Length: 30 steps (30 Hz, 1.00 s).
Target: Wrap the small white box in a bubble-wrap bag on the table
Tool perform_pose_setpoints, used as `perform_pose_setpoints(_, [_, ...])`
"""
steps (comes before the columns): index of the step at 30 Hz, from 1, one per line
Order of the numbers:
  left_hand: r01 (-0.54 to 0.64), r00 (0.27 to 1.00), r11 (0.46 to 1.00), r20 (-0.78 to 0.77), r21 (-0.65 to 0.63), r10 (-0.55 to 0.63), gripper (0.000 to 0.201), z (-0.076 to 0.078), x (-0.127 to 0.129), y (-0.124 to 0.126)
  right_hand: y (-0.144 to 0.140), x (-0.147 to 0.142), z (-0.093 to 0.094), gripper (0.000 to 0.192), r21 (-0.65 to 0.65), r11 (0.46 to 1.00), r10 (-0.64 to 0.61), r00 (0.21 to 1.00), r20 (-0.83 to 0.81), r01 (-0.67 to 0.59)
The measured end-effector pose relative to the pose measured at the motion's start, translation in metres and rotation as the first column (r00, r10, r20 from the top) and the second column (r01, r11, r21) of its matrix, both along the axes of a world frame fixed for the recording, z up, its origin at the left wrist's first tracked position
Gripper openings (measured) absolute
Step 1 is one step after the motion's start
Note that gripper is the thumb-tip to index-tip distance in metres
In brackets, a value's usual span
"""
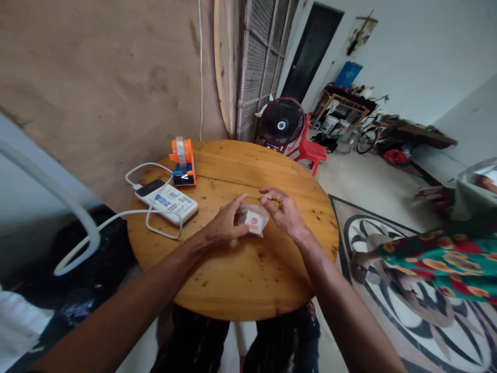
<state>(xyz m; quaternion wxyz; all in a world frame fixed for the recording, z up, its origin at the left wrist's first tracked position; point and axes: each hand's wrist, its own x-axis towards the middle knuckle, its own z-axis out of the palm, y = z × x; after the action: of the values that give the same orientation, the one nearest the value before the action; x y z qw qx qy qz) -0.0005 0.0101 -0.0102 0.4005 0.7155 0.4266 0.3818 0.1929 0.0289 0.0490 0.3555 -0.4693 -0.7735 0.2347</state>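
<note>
A small pale box with red print (pixel 254 221) lies on the round wooden table (pixel 233 290), in loose clear plastic. My left hand (pixel 227 220) is at the box's left side, with fingers stretched forward and apart. Its thumb reaches the box's left edge and appears to touch it. Close by on the right, my right hand (pixel 285 211) is raised a little, fingers curled in toward the thumb. Whether anything thin is pinched there is too small to make out.
A white power bank (pixel 171 203) with a looping white cable lies at the table's left. Behind it stands an orange and blue tape dispenser (pixel 184 163). Beyond the table are a fan (pixel 282 124) and a red plastic chair (pixel 310 147). A person in patterned green cloth (pixel 446 256) is at right.
</note>
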Motion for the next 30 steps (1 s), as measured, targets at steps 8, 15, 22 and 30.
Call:
perform_pose_setpoints(8, [0.034,0.990,0.991,-0.140,0.127,-0.016,0.096,0.004,0.008,-0.007,0.010,0.005,0.023,0.024,-0.104,0.995,-0.019,0.993,-0.113,0.007])
perform_pose_setpoints(15, [0.078,0.994,0.956,-0.098,0.282,-0.052,0.103,-0.010,0.010,-0.003,0.021,0.008,0.047,0.020,-0.103,0.991,-0.081,0.993,0.086,0.090])
perform_pose_setpoints(22, [0.096,0.951,0.922,-0.309,0.374,0.026,0.095,-0.006,0.003,-0.008,0.041,0.007,0.060,0.015,-0.238,0.942,-0.185,0.957,0.224,0.238])
perform_pose_setpoints(30, [0.128,0.959,0.918,-0.284,0.376,-0.017,0.051,0.002,0.001,-0.010,0.065,0.008,0.058,0.018,-0.250,0.912,-0.247,0.922,0.299,0.325])
